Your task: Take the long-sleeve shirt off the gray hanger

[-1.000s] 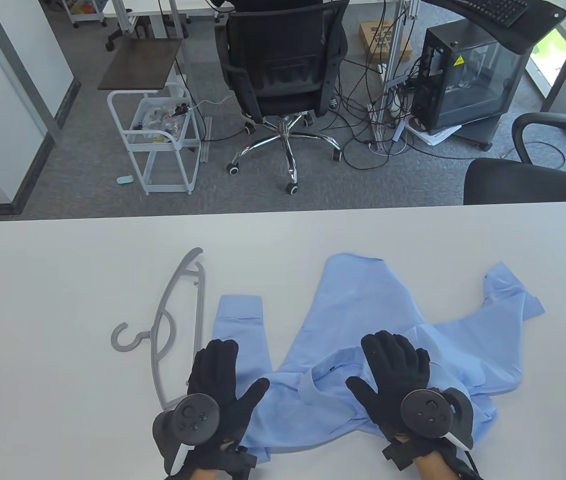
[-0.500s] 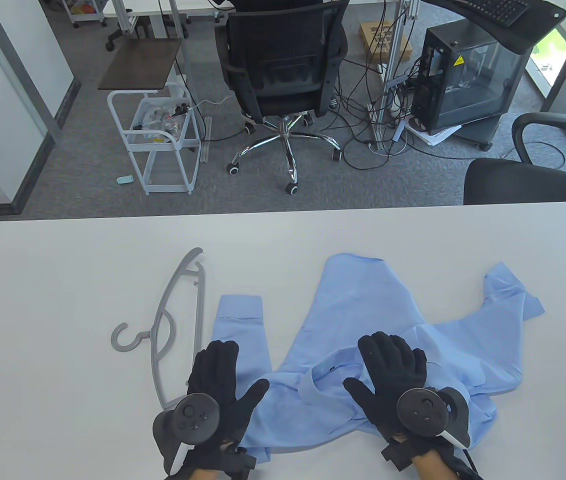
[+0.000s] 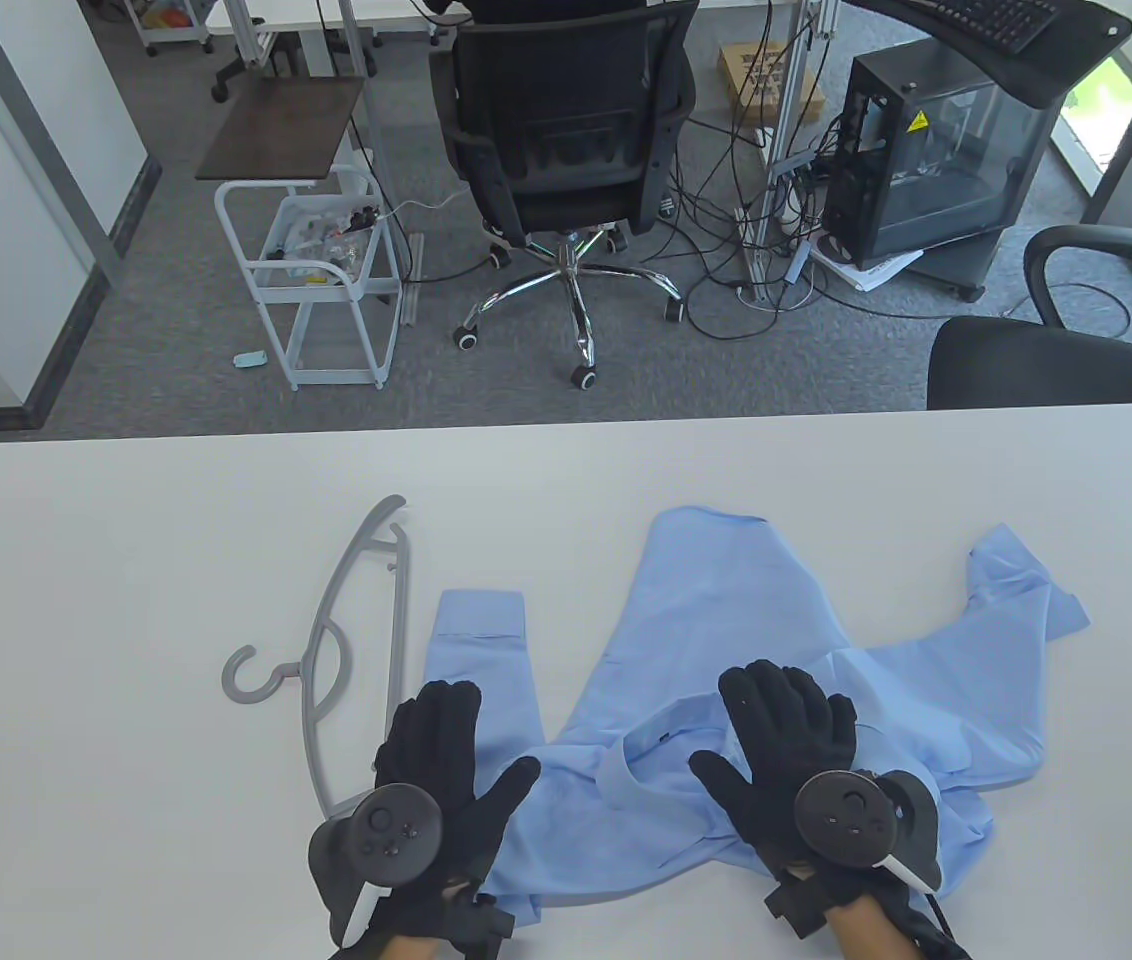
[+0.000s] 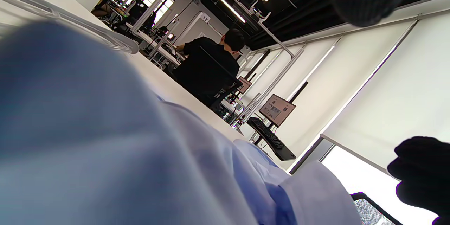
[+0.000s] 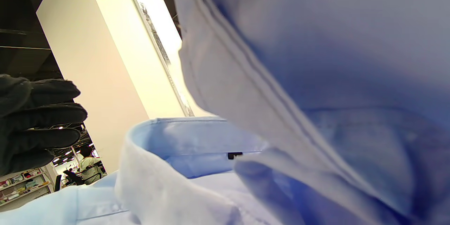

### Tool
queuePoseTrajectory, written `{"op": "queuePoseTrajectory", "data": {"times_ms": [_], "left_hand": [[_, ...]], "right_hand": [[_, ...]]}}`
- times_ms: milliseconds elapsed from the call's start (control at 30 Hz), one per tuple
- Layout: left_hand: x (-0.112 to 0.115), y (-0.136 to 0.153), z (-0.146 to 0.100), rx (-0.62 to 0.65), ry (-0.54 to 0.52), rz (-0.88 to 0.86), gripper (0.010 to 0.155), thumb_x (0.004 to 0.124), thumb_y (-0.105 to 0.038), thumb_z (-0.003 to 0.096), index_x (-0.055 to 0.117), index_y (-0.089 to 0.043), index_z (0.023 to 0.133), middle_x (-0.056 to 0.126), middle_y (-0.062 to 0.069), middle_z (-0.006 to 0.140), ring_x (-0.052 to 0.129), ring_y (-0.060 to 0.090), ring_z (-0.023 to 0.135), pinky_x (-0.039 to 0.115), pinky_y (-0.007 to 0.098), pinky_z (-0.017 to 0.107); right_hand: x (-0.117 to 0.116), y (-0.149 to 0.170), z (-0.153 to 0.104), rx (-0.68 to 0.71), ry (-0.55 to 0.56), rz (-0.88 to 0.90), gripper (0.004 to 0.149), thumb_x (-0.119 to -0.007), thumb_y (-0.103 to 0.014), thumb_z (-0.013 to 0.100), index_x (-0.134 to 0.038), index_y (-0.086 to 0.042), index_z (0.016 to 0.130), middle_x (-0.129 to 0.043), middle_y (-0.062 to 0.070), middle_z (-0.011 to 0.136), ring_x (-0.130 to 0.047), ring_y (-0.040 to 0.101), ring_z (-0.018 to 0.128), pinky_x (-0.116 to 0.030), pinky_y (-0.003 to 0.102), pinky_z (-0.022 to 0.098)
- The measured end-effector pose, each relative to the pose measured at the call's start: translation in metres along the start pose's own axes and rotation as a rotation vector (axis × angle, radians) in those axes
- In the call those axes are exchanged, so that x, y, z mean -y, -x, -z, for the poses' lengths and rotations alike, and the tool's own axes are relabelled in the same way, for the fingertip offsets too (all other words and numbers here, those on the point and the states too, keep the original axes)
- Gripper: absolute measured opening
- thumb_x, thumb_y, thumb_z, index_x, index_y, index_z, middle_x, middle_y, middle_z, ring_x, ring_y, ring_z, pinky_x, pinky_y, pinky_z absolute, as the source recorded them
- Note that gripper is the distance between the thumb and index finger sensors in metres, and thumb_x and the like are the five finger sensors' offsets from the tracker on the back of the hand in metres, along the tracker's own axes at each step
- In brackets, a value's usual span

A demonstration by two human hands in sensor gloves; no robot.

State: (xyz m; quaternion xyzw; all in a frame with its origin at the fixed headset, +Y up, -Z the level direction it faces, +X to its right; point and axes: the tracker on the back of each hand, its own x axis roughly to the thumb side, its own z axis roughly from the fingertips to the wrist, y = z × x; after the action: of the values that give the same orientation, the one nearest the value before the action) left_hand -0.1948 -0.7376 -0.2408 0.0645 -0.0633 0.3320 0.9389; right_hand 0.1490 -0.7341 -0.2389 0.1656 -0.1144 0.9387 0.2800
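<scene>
The light blue long-sleeve shirt (image 3: 726, 640) lies spread on the white table (image 3: 126, 560), off the hanger. The gray hanger (image 3: 346, 640) lies bare on the table left of the shirt, its hook pointing left. My left hand (image 3: 436, 760) rests flat, fingers spread, on the shirt's left sleeve beside the hanger's near end. My right hand (image 3: 786, 740) rests flat, fingers spread, on the shirt body right of the collar (image 3: 626, 770). Blurred shirt cloth (image 4: 105, 147) fills the left wrist view. The collar (image 5: 158, 161) fills the right wrist view. Neither hand grips anything.
Beyond the table's far edge stand a black office chair (image 3: 566, 140), a white wire cart (image 3: 326, 270), a black computer case (image 3: 936, 160) and another black chair (image 3: 1056, 350) at the right. The table's left half holds only the hanger.
My right hand shifted slightly left on the shirt, then settled. The left hand, shirt and hanger have not moved.
</scene>
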Motion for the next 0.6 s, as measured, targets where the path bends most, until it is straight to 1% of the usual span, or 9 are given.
{"op": "queuePoseTrajectory", "data": {"times_ms": [467,533,600], "left_hand": [[-0.0003,0.0001,-0.0020,0.014,-0.009,-0.008,0.089,0.073,-0.071,0.0472,0.036,-0.029,0.117,0.034,0.013,0.124,0.034,0.056,0.113,0.030,0.071,0.076],[-0.0015,-0.0011,-0.0033,0.038,-0.050,-0.016,0.088,0.073,-0.070,0.0470,0.039,-0.029,0.116,0.038,0.012,0.124,0.038,0.054,0.114,0.034,0.069,0.077],[-0.0020,-0.0023,-0.0039,0.047,-0.049,-0.016,0.087,0.073,-0.070,0.0470,0.039,-0.030,0.116,0.039,0.011,0.124,0.039,0.053,0.114,0.035,0.069,0.077]], "right_hand": [[0.0015,-0.0052,-0.0045,0.024,0.026,0.005,0.082,-0.063,-0.063,0.061,-0.042,-0.011,0.120,-0.039,0.030,0.120,-0.036,0.067,0.105,-0.024,0.086,0.063],[0.0013,-0.0050,-0.0047,0.024,0.028,0.003,0.082,-0.063,-0.063,0.061,-0.042,-0.011,0.120,-0.039,0.030,0.120,-0.036,0.067,0.105,-0.025,0.085,0.063],[0.0017,-0.0045,-0.0047,0.023,0.029,0.003,0.082,-0.063,-0.063,0.061,-0.042,-0.010,0.120,-0.038,0.030,0.120,-0.037,0.067,0.105,-0.029,0.085,0.065]]}}
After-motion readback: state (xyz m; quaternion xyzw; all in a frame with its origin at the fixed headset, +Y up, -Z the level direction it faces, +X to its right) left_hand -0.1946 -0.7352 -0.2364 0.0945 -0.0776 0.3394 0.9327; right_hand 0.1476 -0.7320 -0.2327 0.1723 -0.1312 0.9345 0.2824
